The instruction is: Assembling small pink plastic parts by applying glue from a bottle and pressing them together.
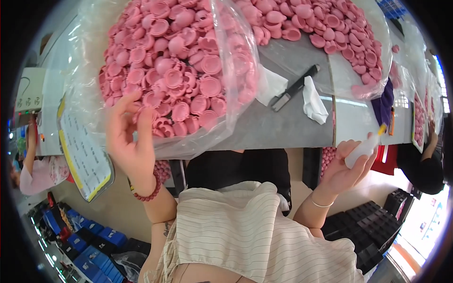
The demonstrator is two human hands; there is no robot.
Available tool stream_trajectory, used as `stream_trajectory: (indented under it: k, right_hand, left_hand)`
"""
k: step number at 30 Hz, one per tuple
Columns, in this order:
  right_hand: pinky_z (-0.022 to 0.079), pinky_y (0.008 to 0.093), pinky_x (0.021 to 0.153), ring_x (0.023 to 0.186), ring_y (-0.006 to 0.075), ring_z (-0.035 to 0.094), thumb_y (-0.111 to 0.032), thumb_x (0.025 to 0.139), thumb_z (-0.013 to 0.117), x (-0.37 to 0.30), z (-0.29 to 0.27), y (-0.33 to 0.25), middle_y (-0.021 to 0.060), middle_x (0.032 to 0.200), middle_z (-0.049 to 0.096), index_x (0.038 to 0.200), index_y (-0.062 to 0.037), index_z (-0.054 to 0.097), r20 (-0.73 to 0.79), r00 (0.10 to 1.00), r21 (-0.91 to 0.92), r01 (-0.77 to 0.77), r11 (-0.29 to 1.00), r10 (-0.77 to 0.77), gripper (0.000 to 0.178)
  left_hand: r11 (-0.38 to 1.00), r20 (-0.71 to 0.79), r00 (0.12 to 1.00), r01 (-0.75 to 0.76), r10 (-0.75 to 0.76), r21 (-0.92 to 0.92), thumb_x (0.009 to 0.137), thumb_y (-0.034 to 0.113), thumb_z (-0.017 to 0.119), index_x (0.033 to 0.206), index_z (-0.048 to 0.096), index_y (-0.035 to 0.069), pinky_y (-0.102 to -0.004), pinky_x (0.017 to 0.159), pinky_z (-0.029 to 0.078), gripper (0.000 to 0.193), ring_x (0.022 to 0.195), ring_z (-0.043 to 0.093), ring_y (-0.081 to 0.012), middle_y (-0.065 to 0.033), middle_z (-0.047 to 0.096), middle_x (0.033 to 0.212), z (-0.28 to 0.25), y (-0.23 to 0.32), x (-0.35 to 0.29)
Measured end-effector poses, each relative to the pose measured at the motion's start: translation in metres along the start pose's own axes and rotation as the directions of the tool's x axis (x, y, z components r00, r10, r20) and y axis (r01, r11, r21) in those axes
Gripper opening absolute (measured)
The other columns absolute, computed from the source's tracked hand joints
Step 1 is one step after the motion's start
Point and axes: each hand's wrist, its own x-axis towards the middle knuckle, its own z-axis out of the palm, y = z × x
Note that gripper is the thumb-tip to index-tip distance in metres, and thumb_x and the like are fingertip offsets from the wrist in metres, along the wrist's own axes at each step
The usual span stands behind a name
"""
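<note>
Work table: the grey work table (283, 134) crosses the middle of the frame and runs to the top.
Bag: a clear plastic bag (85, 89) lies open at the upper left, its film folding over the right side of the heap in it.
Heap: pink rounded pieces (174, 80), many cup-shaped, fill the bag.
Second spread: more pink pieces (330, 28) lie across the top right.
Crates: black crates (361, 226) sit at the lower right of the frame.
Board: a yellow-edged board (87, 155) with a printed sheet tilts at the left.
My left hand: my left hand (140, 106) is at the heap's lower left edge, thumb and forefinger curved and apart; I cannot tell whether I pinch a piece.
My right hand: my right hand (356, 153), right of centre, has its fingers closed round a small bottle.
Dark tool: a slim black tool (299, 85) lies slantwise, upper right of centre.
Tissue: a crumpled white tissue (314, 104) lies just beside it.
Bottle: the white bottle (362, 153) leans in my grip, its yellow tip (381, 129) aimed up and right.
Bracelet: red beads (148, 194) ring my left wrist.
</note>
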Motion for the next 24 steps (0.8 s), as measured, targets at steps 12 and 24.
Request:
stream_trajectory:
  k: [12,24]
  right_hand:
    - [0.020,0.0241,0.051,0.061,0.0113,0.028,-0.027,0.074,0.054,-0.026,0.033,-0.014,-0.0006,0.075,0.036,0.097,-0.0067,0.044,0.397,0.916,0.434,-0.244,0.867,0.059,0.032]
    - [0.031,0.0223,0.039,0.051,0.0132,0.044,-0.055,0.070,0.053,-0.023,0.042,-0.026,0.0018,0.063,0.047,0.084,0.0011,0.056,0.603,0.650,0.184,0.451,0.873,-0.463,0.058]
  left_hand:
    - [0.175,0.814,0.568,0.819,-0.118,-0.546,0.080,0.024,0.052,0.109,0.045,-0.007,-0.0254,0.058,0.046,0.043,0.068,0.055,-0.0164,-0.0253,0.046,0.110,0.042,0.049,-0.068]
    - [0.273,0.773,0.634,0.740,0.018,-0.614,0.070,-0.002,0.060,0.110,0.041,-0.004,-0.0374,0.083,0.044,0.044,0.094,0.053,-0.0251,-0.0243,0.044,0.112,0.049,0.040,-0.073]
